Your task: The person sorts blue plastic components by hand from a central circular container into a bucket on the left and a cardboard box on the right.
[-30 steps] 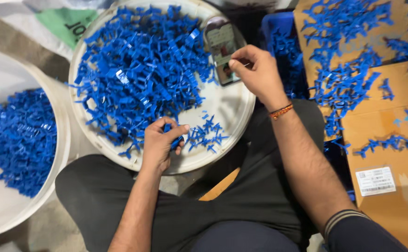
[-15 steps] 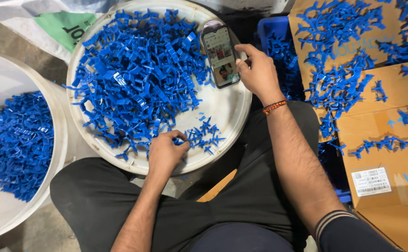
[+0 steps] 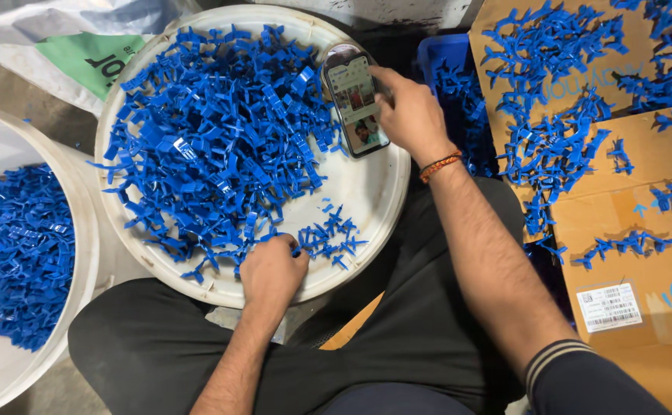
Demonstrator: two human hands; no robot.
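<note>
A round white tray [image 3: 363, 192] rests on my lap, heaped with small blue plastic pieces [image 3: 213, 146]. My left hand [image 3: 273, 269] is curled at the tray's near edge, its fingers closed on a few pieces beside a small loose cluster [image 3: 328, 234]. A smartphone [image 3: 354, 96] with a lit screen lies at the tray's far right, leaning on the heap. My right hand [image 3: 409, 115] grips the phone's right edge, with the index finger reaching onto the top of the screen. A woven band circles that wrist.
A white bucket [image 3: 82, 223] at the left holds more blue pieces [image 3: 13, 253]. Flattened cardboard boxes [image 3: 628, 207] at the right carry branched blue sprues. A blue crate [image 3: 447, 54] sits behind the phone. A green and white sack [image 3: 90, 61] lies at the far left.
My right hand shifted along the phone, and the index finger now lies on its screen. My left hand drew back to the tray's near edge and closed on pieces.
</note>
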